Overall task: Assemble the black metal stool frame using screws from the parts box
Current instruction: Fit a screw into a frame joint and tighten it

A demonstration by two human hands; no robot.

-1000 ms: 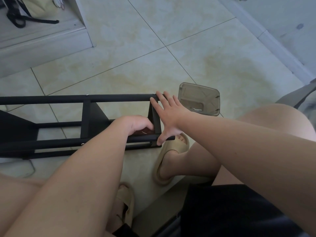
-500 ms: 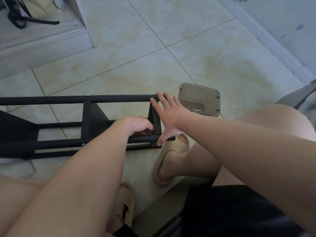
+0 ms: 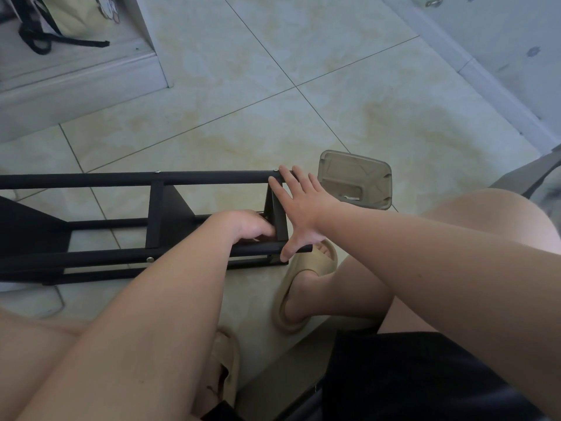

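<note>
The black metal stool frame (image 3: 158,214) lies on its side on the tiled floor, its legs running left to right. My right hand (image 3: 299,208) lies spread over the frame's right end, fingers on the upper leg and thumb on the lower leg. My left hand (image 3: 247,227) reaches inside the frame next to the end crossbar, fingers curled around something small that I cannot make out. A silver screw head (image 3: 275,169) shows on the upper leg by my right fingertips. The translucent grey parts box (image 3: 355,179) sits on the floor just right of the frame.
My feet in beige slippers (image 3: 306,287) rest on the floor below the frame's right end. A white cabinet base (image 3: 82,83) with a bag and black straps stands at the top left. A wall skirting (image 3: 491,83) runs along the right.
My left hand has shifted slightly toward the end crossbar. The right hand and the frame stay where they were.
</note>
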